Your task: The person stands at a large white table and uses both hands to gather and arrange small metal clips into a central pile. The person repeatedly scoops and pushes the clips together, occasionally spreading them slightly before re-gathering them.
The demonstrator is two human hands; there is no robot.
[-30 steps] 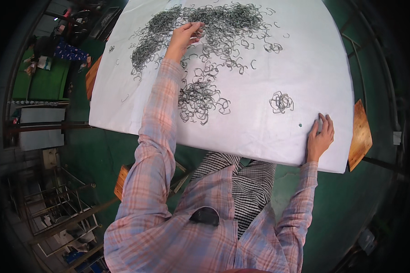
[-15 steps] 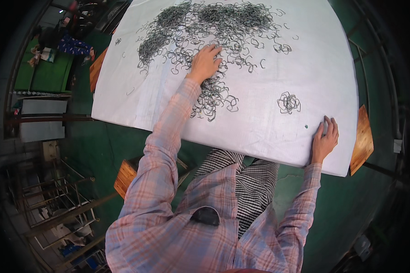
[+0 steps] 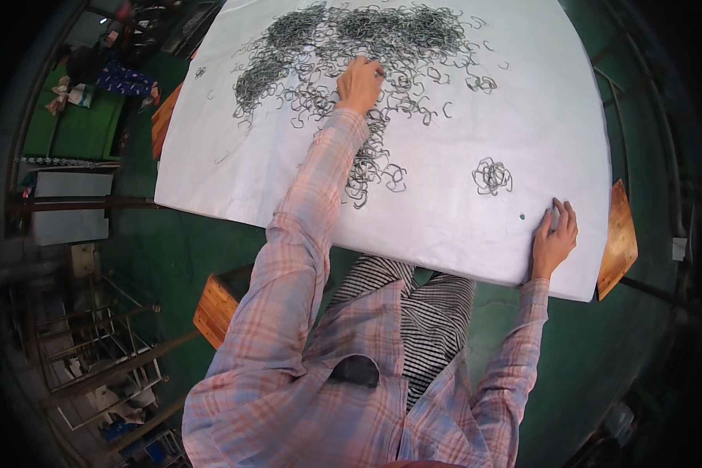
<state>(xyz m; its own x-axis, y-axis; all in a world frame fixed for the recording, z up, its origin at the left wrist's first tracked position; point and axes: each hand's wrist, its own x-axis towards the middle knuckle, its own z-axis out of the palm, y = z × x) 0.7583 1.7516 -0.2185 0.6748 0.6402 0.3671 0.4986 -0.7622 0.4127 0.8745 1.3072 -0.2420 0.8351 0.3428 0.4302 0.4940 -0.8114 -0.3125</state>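
Grey C-shaped wires [image 3: 402,31] (metal, apparently) lie heaped and strewn.

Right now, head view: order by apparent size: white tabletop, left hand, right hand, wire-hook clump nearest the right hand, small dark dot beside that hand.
1. White tabletop
2. Left hand and right hand: too alike to rank
3. Wire-hook clump
4. Small dark dot

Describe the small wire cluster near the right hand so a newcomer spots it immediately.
On the white table, look beyond and left of the right hand. The small cluster of bent wire pieces sits there, ringed by bare white, apart from the larger, sprawling piles.
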